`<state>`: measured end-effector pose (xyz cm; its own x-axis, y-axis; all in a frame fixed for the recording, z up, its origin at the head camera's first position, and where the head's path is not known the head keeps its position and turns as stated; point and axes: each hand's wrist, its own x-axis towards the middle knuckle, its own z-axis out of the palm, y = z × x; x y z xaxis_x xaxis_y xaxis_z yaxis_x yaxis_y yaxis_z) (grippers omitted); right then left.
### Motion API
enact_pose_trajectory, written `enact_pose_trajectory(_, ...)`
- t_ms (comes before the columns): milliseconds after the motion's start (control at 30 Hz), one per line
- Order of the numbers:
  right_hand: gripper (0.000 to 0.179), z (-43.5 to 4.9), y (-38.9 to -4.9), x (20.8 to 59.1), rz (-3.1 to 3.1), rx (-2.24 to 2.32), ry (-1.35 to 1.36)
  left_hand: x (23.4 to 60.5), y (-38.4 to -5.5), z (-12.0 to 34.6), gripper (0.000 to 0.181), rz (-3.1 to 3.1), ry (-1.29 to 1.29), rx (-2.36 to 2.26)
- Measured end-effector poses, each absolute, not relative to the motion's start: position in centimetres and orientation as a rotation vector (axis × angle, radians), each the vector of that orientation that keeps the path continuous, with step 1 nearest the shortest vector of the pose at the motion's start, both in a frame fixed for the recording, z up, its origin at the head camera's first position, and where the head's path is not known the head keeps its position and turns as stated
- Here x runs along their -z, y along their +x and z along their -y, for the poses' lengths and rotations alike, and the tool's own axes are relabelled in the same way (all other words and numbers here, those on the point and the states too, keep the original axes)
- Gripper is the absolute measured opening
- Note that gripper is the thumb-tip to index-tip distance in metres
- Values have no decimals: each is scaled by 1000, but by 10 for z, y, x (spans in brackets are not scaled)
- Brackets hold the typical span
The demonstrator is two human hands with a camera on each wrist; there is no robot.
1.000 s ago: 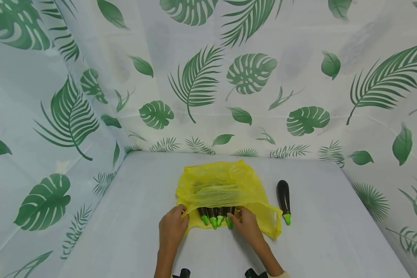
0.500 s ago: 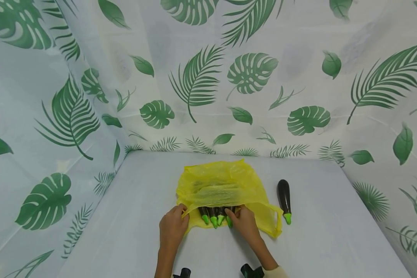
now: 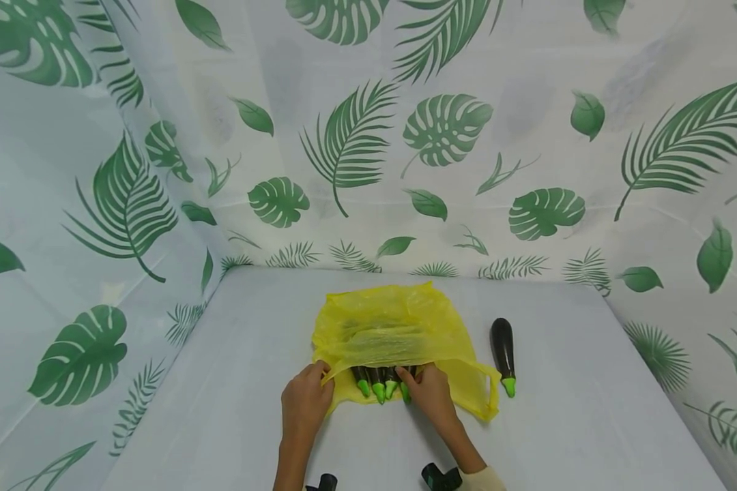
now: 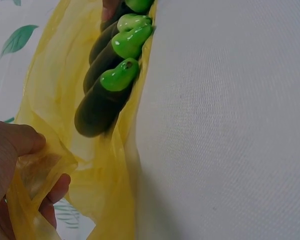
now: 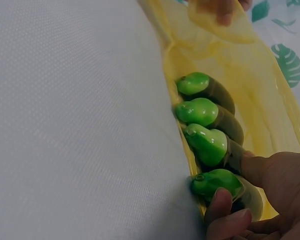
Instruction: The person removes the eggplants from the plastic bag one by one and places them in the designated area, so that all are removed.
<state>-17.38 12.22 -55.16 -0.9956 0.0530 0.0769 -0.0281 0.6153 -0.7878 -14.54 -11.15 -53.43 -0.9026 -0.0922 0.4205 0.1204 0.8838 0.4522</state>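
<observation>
A yellow plastic bag (image 3: 399, 307) lies on the table, its mouth toward the person. Several eggplants (image 4: 97, 112), dark with bright green stem ends, sit side by side inside it, the stems at the opening. My left hand (image 3: 307, 399) pinches the left edge of the bag's mouth and lifts the film. In the bag's opening, my right hand (image 3: 431, 395) holds the rightmost eggplant (image 5: 217, 184), thumb on one side and fingers on the other. The far ends of the eggplants show only faintly through the film.
One loose eggplant (image 3: 502, 351) lies on the white table (image 3: 565, 416) to the right of the bag, stem toward the person. A leaf-printed white sheet (image 3: 356, 239) hangs behind and along the sides. The bag's handle loop (image 3: 493, 392) spreads toward the loose eggplant.
My right hand has shifted slightly left, its thumb moving across the top of the rightmost eggplant. The left hand and bag look unchanged.
</observation>
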Motion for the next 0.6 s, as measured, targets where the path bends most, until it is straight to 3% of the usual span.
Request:
enact_pose_trajectory(300,29,-122,-174,553,2729,-1342,-13,534,-145,112,11,2605,-20,654)
enact_pose_trajectory(600,30,-123,-174,553,2726,-1330,-5,533,-145,110,12,2604,-18,671)
